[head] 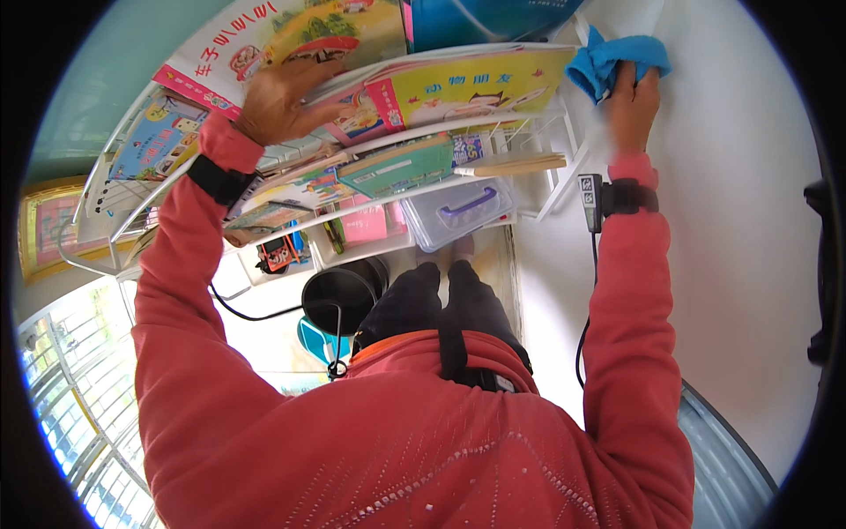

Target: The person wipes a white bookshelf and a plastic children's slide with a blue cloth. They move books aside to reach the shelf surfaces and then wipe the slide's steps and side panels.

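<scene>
My right hand (632, 106) grips a blue cloth (618, 61) at the right end of a white wire bookshelf (558, 119), close to the white wall. On the left, my left hand (287, 102) lies over the shelf's picture books, its fingers spread and slightly blurred. Its fingertips reach over a large picture book (218, 49) with a pink spine edge. Whether it grips a book or the rack, I cannot tell. Beside it stands a yellow-green picture book (469, 89). A green book (403, 165) rests on the tier below.
Below the shelf are a clear lidded box with a purple handle (462, 205), white bins (360, 251) and a black bucket (338, 301). A teal dustpan (317, 340) is near my legs. The white wall (733, 198) borders the right side; a barred window (86, 397) is at left.
</scene>
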`<act>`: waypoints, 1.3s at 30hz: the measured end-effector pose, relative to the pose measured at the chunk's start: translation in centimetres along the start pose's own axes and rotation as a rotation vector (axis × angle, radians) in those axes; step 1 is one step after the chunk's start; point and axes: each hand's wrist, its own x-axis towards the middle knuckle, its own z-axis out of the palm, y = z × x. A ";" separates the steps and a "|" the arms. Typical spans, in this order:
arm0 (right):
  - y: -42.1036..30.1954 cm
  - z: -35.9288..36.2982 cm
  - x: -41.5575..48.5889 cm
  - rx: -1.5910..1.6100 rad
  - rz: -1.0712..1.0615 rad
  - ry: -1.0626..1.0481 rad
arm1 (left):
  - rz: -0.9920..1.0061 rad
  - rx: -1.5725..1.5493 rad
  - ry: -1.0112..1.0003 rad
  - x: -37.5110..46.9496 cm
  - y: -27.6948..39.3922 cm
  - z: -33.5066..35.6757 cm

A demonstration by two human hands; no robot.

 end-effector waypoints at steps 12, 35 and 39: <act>-0.1 -0.1 0.1 0.250 0.217 -0.097 | -0.227 0.036 -0.368 -1.6 -1.0 0.3; 7.3 -3.0 -15.1 0.109 0.299 -0.144 | -0.264 -0.038 -0.397 -2.3 -2.4 0.5; 10.4 -3.1 -22.0 -0.077 0.255 -0.207 | -0.349 -0.118 -0.451 -2.4 -2.6 0.5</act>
